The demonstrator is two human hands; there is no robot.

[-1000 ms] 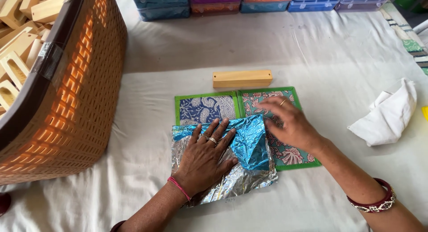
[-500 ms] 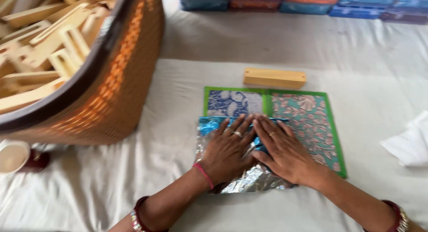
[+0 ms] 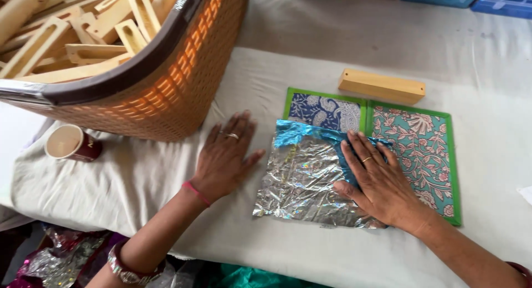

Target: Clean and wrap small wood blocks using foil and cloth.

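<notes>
On bench (image 3: 332, 61), silver foil sheet (image 3: 302, 183) with blue edge lies over green-bordered patterned folder (image 3: 426, 149). Right hand (image 3: 377, 180) flat on foil, fingers spread, gripping nothing. Left hand (image 3: 227, 155) flat on cloth just beside foil, also empty. Wooden block (image 3: 381, 86) behind folder. Orange woven basket (image 3: 166, 94) holds wooden frames (image 3: 83, 27); small cup (image 3: 71, 143) beside it.

foil sheet (image 3: 302, 183) | silver, blue edge folded | flat on cloth

We see a crinkled silver-and-blue foil packet (image 3: 305, 183) just below the green-edged printed board (image 3: 413, 141) | flat blue boxes (image 3: 482, 0) well above it
</notes>
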